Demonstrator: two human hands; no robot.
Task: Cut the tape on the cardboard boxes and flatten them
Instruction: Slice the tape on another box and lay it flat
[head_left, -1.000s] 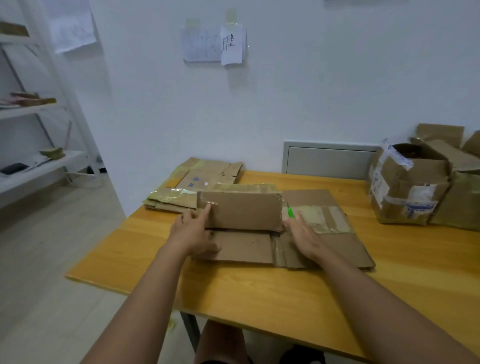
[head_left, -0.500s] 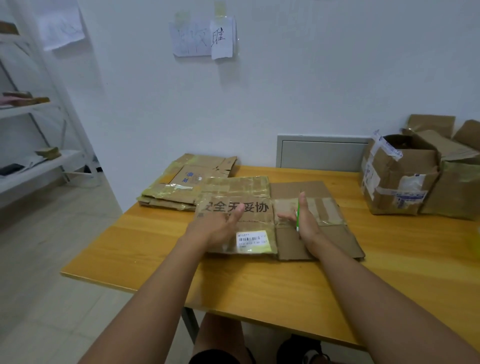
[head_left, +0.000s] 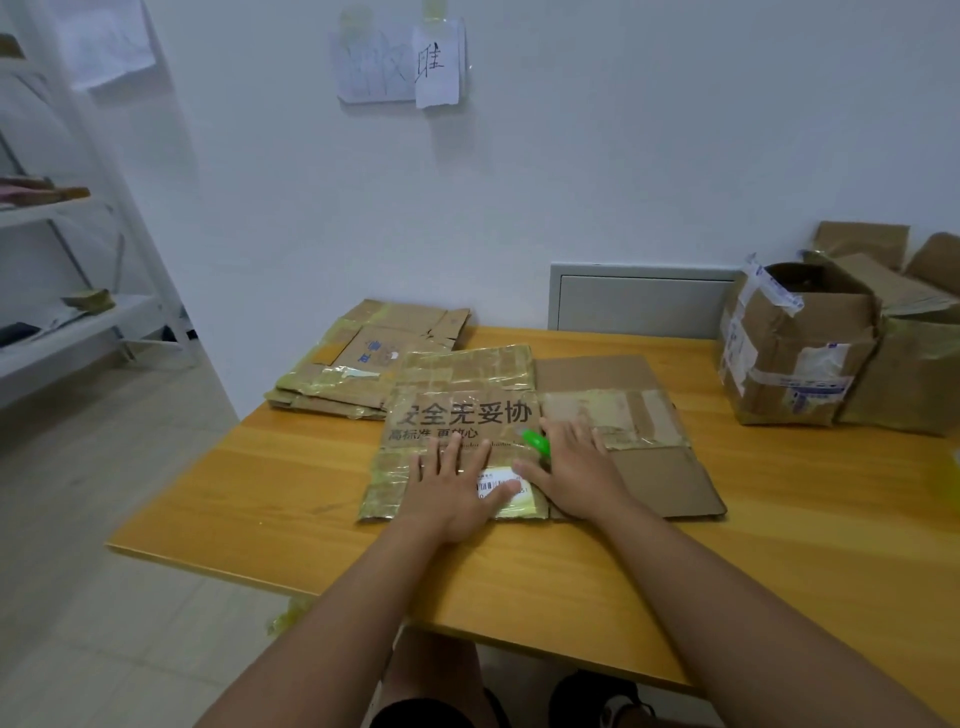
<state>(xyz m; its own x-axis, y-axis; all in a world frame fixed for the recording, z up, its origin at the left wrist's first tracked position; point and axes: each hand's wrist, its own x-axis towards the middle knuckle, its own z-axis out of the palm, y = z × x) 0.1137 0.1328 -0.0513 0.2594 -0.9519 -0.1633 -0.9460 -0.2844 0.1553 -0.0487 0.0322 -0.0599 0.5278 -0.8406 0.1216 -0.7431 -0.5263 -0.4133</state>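
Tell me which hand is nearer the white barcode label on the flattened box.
Left. The left hand lies flat with its thumb on the white barcode label; the right hand, with the green cutter, rests just to the label's right.
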